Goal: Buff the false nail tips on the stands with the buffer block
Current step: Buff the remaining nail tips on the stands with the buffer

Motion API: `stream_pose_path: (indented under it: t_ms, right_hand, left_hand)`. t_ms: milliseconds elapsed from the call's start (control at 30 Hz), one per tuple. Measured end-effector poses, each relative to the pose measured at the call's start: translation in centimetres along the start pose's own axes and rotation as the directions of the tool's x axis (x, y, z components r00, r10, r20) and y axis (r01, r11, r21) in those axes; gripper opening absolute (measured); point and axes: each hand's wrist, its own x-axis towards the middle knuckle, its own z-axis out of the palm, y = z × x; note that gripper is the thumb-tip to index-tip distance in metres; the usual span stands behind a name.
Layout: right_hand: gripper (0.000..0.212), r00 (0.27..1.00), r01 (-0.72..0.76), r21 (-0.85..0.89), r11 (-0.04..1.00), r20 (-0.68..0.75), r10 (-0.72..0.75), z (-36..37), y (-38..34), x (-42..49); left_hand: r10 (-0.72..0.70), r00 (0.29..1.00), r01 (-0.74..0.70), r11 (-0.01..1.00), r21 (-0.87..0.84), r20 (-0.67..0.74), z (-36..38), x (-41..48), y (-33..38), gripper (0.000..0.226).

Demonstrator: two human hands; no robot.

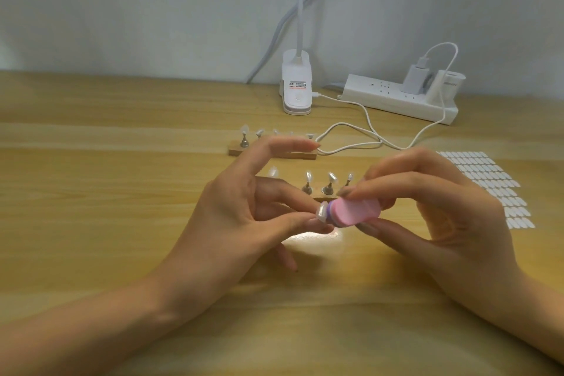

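1. Near stand point(328, 191), mid-desk point(91, 192) behind your hands: a stray knuckle can topple its tips.
2. Buffer block point(357, 212), pinched in your right hand point(442, 207): a skewed stroke over-thins one side.
3. Nail tip point(322, 212), pinched by your left hand point(244, 207) against the block: pressure may flick it loose.

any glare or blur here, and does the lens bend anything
Head view: bright glare on the light wooden table just below the pink buffer block; the block and the clear false nail tip look blurred; the table's far edge bows slightly from wide-angle distortion.
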Motion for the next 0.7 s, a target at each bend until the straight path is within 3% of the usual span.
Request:
stream_pose_path:
  t_ms: [267, 700]
  right_hand:
    - [0.021, 1.0, -0.01, -0.007, 1.0, 0.012, 0.01, -0.1, 0.09, 0.2]
    - [0.02, 1.0, 0.02, -0.025, 0.999, 0.008, -0.02, 0.2, -0.28, 0.41]
  left_hand:
    - [0.042, 0.999, -0.04, 0.998, 0.055, -0.032, -0.32, 0.33, -0.29, 0.071]
    - [0.08, 0.996, -0.075, 0.99, 0.116, -0.038, 0.03, 0.07, 0.12, 0.054]
